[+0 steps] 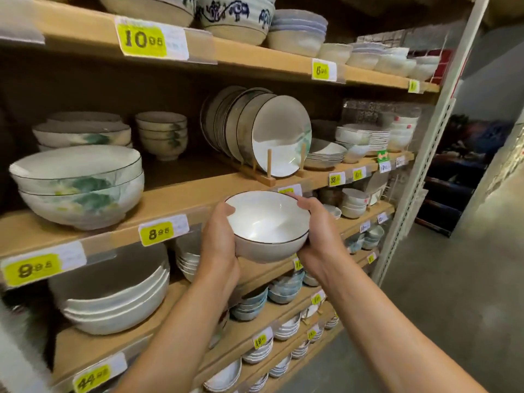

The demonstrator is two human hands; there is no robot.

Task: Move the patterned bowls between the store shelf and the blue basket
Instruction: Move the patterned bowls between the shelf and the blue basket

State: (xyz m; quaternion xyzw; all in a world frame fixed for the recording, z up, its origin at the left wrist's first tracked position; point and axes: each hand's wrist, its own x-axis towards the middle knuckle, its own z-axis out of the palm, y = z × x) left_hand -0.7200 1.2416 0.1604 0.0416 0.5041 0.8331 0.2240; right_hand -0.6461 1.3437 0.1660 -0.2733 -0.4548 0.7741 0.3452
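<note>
Both hands cup one white bowl [268,226]: left hand [219,239] wraps its near side, right hand [317,234] its far side, likely to steady breakable ware in front of the shelf [175,199]; it holds nothing, and no blue basket is in view

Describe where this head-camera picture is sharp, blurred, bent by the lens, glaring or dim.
Head view: the dark-rimmed bowl between left hand and right hand is sharp; the frame's left edge smears; the shelf and metal upright slant and bow from the wide lens; soft glare lies on the racked plate; the far-right aisle is dim.
</note>
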